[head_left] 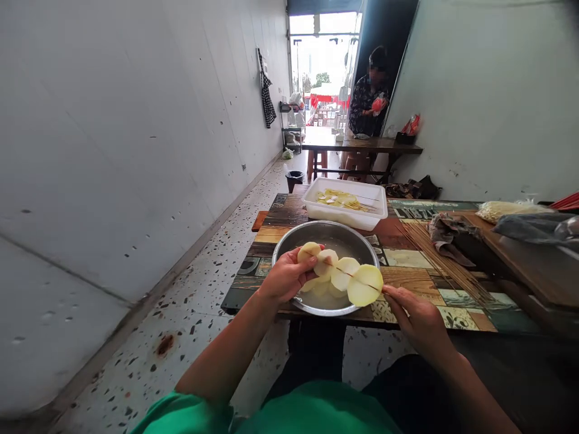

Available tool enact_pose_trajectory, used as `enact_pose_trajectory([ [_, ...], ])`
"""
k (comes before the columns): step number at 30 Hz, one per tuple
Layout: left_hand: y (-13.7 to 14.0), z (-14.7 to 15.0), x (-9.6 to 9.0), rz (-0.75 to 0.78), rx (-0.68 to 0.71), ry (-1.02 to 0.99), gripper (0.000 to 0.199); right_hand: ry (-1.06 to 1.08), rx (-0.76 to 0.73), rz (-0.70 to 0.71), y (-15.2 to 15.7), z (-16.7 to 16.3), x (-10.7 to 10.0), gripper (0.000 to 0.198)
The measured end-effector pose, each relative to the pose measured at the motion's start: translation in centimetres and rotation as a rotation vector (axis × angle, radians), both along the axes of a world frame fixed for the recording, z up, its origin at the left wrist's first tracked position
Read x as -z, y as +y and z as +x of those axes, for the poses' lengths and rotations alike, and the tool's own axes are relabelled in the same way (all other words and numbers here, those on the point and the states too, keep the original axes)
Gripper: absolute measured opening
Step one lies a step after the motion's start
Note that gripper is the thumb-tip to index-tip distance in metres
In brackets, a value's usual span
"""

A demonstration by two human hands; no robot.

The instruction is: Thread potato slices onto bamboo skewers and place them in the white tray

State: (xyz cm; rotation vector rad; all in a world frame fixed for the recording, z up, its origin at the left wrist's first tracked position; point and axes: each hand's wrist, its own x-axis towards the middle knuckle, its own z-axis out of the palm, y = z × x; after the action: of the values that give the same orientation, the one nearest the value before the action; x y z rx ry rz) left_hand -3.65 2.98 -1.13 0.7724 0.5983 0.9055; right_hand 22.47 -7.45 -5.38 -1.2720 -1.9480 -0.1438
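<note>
Four pale yellow slices (364, 286) sit in a row on one thin stick, held between the two hands above a metal bowl (323, 313). Left hand (286, 274) is partly curled, thumb and fingers gripping the slices at its end. Right hand (417, 313) is nearly closed, fingertips pinching the stick just beside the largest slice. Bowl contains cloudy liquid and more loose slices (319, 289). White tub (339, 213), just behind the bowl, contains yellowish slices and thin sticks.
</note>
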Motion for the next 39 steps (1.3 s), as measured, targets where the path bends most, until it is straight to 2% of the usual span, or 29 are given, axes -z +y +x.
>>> enact_pose_trajectory([
  [3, -0.7, -0.4, -1.0, 0.006, -0.035, 0.024, 0.056, -0.053, -0.01, 0.05, 1.4, 1.1, -1.5, 0.019],
  [6, -1.4, -1.1, -1.3, 0.118, -0.148, 0.139, 0.067, -0.056, 0.099, 0.074, 4.2, 2.8, -3.1, 0.021],
  [8, -1.8, -1.5, -1.0, 0.272, -0.207, 0.28, 0.063, -0.047, 0.178, 0.033, 6.9, 4.1, -4.0, 0.024],
  [12, -2.5, -1.9, 0.5, 0.548, -0.132, 0.551, 0.043, -0.064, 0.29, -0.023, 13.6, 5.8, -4.9, 0.032],
  [15, -2.7, -1.9, 1.5, 0.656, -0.098, 0.733, 0.035, -0.098, 0.352, -0.075, 19.1, 5.9, -5.3, 0.035],
  [18, -2.8, -1.9, 1.5, 0.732, -0.066, 0.843, 0.031, -0.154, 0.405, -0.131, 23.8, 5.5, -5.7, 0.032],
  [21, -2.8, -2.0, 1.2, 0.815, -0.056, 0.89, 0.031, -0.195, 0.503, -0.161, 26.0, 5.8, -5.9, 0.039],
  [23, -2.8, -2.0, 1.1, 0.869, -0.063, 0.919, 0.031, -0.219, 0.553, -0.186, 25.5, 6.9, -5.7, 0.041],
  [25, -2.8, -1.9, 1.2, 0.902, -0.067, 0.957, 0.031, -0.258, 0.579, -0.235, 23.3, 8.7, -4.9, 0.037],
  [33, -3.1, -1.0, 1.3, 0.953, 0.106, 1.182, 0.032, -0.425, 0.837, -0.53, 10.6, 17.2, 0.5, 0.02],
  [36, -3.1, -0.7, 1.1, 0.927, 0.147, 1.262, 0.034, -0.437, 0.877, -0.6, 8.3, 18.2, 2.2, 0.016],
  [39, -3.1, -0.4, 0.8, 0.896, 0.171, 1.305, 0.035, -0.426, 0.865, -0.613, 7.7, 18.0, 3.4, 0.015],
])
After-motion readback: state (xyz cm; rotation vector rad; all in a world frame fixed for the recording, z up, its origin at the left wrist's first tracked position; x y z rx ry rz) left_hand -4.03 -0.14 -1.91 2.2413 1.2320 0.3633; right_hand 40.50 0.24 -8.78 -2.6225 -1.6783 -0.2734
